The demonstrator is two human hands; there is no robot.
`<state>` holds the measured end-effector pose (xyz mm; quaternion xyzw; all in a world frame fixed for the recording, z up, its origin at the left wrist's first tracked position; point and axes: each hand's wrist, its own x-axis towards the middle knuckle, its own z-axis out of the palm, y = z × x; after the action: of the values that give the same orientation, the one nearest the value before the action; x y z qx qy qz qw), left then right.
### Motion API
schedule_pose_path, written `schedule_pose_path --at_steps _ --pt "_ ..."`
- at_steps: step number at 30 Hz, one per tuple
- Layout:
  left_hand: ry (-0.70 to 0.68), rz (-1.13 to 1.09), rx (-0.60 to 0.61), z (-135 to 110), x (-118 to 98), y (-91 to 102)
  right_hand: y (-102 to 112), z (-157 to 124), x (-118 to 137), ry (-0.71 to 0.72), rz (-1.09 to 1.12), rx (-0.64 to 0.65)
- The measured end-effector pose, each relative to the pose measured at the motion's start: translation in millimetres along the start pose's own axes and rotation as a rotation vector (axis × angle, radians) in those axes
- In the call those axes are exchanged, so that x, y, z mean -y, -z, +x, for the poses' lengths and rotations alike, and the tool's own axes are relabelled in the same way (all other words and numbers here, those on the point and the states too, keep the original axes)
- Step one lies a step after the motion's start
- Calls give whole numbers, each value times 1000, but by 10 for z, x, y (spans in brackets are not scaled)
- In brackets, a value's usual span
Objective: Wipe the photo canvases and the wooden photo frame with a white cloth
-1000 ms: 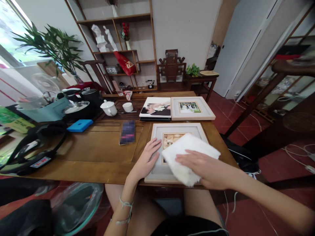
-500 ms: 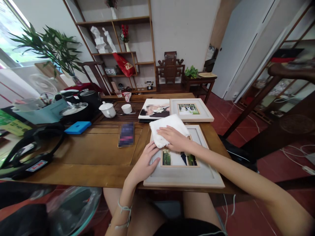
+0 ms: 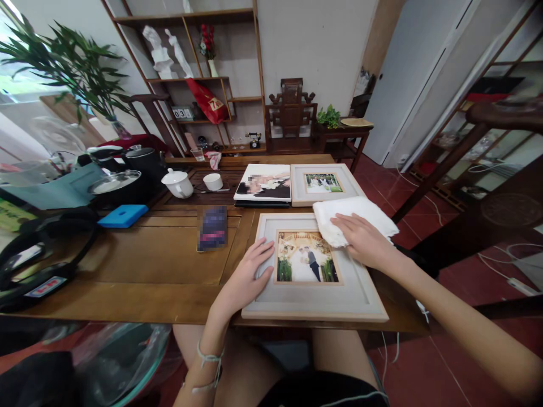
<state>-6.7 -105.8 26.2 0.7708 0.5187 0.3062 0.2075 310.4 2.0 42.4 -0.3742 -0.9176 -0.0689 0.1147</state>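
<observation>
A pale wooden picture frame (image 3: 314, 299) with a wedding photo lies flat on the near right part of the wooden table (image 3: 169, 265). My left hand (image 3: 248, 277) rests flat on the frame's left border, fingers stretched out. My right hand (image 3: 360, 240) presses a white folded cloth (image 3: 354, 217) down on the frame's upper right corner, fingers lying flat on it.
Behind the frame lie a second framed photo (image 3: 324, 183) and a photo album (image 3: 263, 183). A phone (image 3: 212, 227) lies left of the frame. A teapot (image 3: 178, 183), a cup (image 3: 212, 181), a blue box (image 3: 122, 216) and black headphones (image 3: 38, 260) sit further left. A bin (image 3: 127, 362) stands below.
My right hand has swept the cloth from the frame's near middle up to its top left, then across to its upper right corner. The photo is now uncovered. My left hand has stayed put.
</observation>
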Motion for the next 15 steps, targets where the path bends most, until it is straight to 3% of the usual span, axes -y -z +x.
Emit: schedule_pose_path --at_steps 4,8,10,12,15 --pt "6 31 -16 -16 -33 -27 192 -98 304 -27 57 13" --pt "-14 50 -63 -14 -65 -61 270 -231 840 150 131 51" --pt "-21 51 -89 1 -67 -75 273 -275 984 198 150 75" --pt "-18 45 -103 17 -59 -80 261 -274 975 178 164 88" --pt "-6 4 -92 32 -36 -60 230 -194 726 71 143 69"
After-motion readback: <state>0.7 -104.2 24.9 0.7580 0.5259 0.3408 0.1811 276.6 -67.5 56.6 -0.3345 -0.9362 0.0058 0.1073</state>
